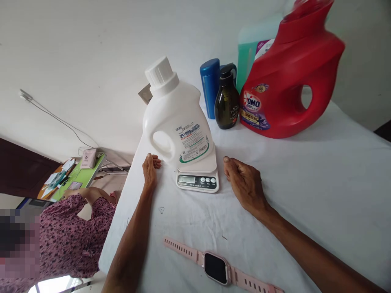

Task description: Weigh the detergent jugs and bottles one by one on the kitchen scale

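A white laundry liquid jug (183,122) with a ridged cap and a side handle stands on a small digital kitchen scale (198,181). The scale's display looks blank. To the left of the jug, my left hand (149,169) rests on the table with its fingers curled in and nothing visible in them. My right hand (244,183) lies in a loose fist just right of the scale, apart from it. Nearer to me, a pink-strapped smartwatch (215,267) lies flat with a dark screen.
Behind stand a red OMO detergent jug (284,81), a dark pump bottle (227,99), a blue container (210,87) and a green-liquid jug (246,55). A white cloth covers the table (305,195). At left, another person (76,232) sits by a cluttered green desk (93,173).
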{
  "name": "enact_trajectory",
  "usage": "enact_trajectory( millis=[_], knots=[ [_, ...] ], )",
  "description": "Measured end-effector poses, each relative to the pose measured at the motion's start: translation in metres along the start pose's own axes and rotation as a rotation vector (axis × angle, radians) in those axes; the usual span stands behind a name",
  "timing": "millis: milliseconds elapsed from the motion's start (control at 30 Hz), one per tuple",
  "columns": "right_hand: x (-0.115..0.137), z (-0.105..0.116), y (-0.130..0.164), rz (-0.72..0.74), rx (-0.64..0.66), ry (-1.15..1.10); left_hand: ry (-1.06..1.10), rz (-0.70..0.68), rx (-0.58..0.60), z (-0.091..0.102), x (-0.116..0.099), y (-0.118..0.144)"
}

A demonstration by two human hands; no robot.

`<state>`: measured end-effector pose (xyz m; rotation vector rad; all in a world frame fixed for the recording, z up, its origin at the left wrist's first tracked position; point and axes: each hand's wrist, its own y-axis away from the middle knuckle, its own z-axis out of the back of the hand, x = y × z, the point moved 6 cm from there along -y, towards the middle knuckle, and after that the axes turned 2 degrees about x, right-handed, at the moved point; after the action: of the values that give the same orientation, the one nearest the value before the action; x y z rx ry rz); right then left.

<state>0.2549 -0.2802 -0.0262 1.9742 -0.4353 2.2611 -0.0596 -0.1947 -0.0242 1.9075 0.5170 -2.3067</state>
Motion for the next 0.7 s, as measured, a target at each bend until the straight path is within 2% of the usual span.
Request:
enact_trajectory(
  millis=[67, 133, 300, 400, 467, 600, 633, 700],
  knots=[
    [0.0, 0.0, 0.0, 0.007, -0.002, -0.003, 0.055, 0.037, -0.008, 0.001, -0.007, -0.002],
    [-0.001, -0.001, 0.0, 0.015, -0.005, -0.012, 0.117, 0.02, -0.01, 0.002, -0.026, -0.004],
    [0.002, 0.003, -0.002, 0.05, -0.033, 0.022, 0.192, -0.28, 0.012, -0.007, -0.117, -0.003],
    [0.017, 0.008, 0.005, 0.179, -0.086, 0.09, 0.164, -0.388, 0.085, -0.023, -0.157, 0.003],
    [0.035, 0.003, 0.02, 0.383, -0.035, 0.157, 0.117, -0.411, 0.137, -0.034, -0.169, 0.007],
    [0.064, -0.033, 0.077, 0.848, 0.224, 0.301, 0.023, -0.422, 0.128, -0.046, -0.171, 0.01],
    [0.065, -0.043, 0.091, 0.923, 0.286, 0.33, 0.011, -0.409, 0.122, -0.048, -0.168, 0.009],
    [0.06, -0.062, 0.109, 0.971, 0.397, 0.393, 0.013, -0.359, 0.13, -0.052, -0.163, 0.007]
  ],
)
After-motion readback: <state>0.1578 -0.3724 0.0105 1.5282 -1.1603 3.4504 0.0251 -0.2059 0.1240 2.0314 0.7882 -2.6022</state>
